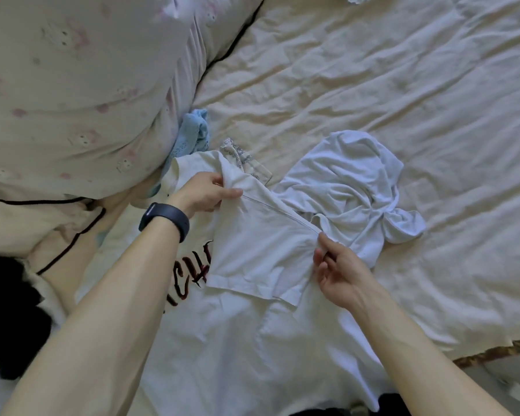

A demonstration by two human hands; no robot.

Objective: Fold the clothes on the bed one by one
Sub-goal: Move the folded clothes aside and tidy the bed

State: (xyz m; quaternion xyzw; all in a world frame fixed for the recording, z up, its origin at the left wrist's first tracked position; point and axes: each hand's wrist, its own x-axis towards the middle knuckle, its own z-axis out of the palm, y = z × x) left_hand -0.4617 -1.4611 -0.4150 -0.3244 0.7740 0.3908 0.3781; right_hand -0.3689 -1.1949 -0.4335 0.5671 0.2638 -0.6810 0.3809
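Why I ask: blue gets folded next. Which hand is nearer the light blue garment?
Left. The left hand grips the white shirt close beside the light blue garment; the right hand pinches the shirt farther off, down to the right.

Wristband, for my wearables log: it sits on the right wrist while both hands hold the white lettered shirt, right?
No: head view shows the wristband on the left wrist; left hand and right hand hold the white lettered shirt.

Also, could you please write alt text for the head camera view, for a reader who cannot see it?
A person's left hand and right hand hold a fold across a white cotton T-shirt with dark red lettering on a wrinkled cream bedsheet. A crumpled white garment lies beyond it.
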